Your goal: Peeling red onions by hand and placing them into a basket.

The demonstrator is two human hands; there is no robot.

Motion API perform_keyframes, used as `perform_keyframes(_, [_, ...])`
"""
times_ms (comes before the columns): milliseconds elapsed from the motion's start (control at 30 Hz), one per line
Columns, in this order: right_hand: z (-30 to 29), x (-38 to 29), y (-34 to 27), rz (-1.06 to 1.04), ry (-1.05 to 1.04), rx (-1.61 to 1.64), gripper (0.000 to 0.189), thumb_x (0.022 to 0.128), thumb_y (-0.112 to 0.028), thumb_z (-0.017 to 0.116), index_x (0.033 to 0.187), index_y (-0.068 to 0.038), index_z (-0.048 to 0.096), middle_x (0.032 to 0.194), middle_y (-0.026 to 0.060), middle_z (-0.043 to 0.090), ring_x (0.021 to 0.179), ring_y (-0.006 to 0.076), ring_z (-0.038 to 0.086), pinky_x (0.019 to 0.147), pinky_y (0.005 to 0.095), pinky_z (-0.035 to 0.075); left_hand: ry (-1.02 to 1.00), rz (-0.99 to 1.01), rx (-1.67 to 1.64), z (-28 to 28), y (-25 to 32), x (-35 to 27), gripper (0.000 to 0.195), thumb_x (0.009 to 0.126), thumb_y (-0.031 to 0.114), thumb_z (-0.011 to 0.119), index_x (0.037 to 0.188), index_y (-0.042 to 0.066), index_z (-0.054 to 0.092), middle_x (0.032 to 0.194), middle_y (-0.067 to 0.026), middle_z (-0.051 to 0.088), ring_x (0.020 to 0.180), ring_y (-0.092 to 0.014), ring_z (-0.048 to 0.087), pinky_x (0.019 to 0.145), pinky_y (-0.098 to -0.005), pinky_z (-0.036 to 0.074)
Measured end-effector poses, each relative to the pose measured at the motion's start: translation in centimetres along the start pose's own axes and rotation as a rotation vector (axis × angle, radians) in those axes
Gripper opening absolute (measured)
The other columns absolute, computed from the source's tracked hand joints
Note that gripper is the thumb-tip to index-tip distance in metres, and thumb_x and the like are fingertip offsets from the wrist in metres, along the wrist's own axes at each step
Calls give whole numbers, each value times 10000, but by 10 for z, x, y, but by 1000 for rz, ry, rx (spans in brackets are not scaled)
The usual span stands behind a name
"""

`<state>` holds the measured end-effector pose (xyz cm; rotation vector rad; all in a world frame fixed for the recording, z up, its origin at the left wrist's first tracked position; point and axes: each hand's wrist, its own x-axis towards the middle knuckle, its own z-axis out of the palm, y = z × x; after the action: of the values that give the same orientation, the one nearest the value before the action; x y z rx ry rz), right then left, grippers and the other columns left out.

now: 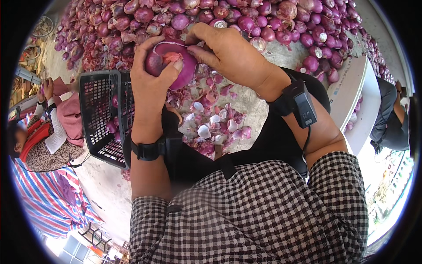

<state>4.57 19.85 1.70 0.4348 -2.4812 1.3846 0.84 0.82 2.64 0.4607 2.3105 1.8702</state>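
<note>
My left hand (pixel 150 79) holds a large red onion (pixel 187 73) from the left side, with the thumb laid across its front near a ragged, reddish patch of dry skin (pixel 173 57). At the onion's upper right, the thumb and forefinger of my right hand (pixel 232 54) pinch at the skin's edge; what lies between the fingertips is too small to make out. A pale line of torn skin (pixel 169 42) runs along the top of the onion. Under the hands, purple and white onion peels (pixel 204 131) lie scattered on the concrete floor (pixel 255 110).
A big heap of red onions (pixel 143 15) spreads across the far side. Left of me stands a black plastic crate (pixel 85 114) with some onions inside. A white box (pixel 346 77) holding onions is at my right. Other people sit at left (pixel 62 122) and right (pixel 384 109).
</note>
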Motion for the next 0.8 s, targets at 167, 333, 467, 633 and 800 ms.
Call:
perform_keyframes(167, [1,0,-2,-50,53,-181,203,852,-145,619,954,4,527,718,205,623,682,406,628,603,471,504,14,38,112,5,0,-2,501,676,133,758,1142,43,595,1053,-79,616,941,-163,597,866,-295,480])
perform_keyframes(333, [-3,-1,0,30,52,-73,158,825,-68,647,918,-5,535,762,164,635,704,315,653,617,383,510,14,76,183,8,1,-3,517,659,135,761,1141,41,599,1074,-88,609,969,-174,590,881,-305,476])
perform_keyframes(467, [-11,2,6,164,69,-17,134,840,-83,643,877,-2,542,711,104,633,648,202,643,577,327,497,-22,70,48,6,3,-2,512,650,107,728,1142,36,604,1080,-83,605,967,-174,591,884,-306,475])
perform_keyframes(633, [-14,3,9,339,94,177,105,885,-101,622,868,-21,557,691,27,634,607,78,581,530,253,472,-34,-63,-225,6,8,-6,502,692,120,667,1175,20,575,1088,-97,600,962,-176,601,881,-306,485])
perform_keyframes(800, [-21,7,22,334,166,182,176,792,-99,648,908,27,609,750,162,657,697,252,665,639,362,516,-39,1,-600,4,15,-6,556,796,221,638,1258,-33,461,1108,-134,588,987,-197,614,836,-358,559])
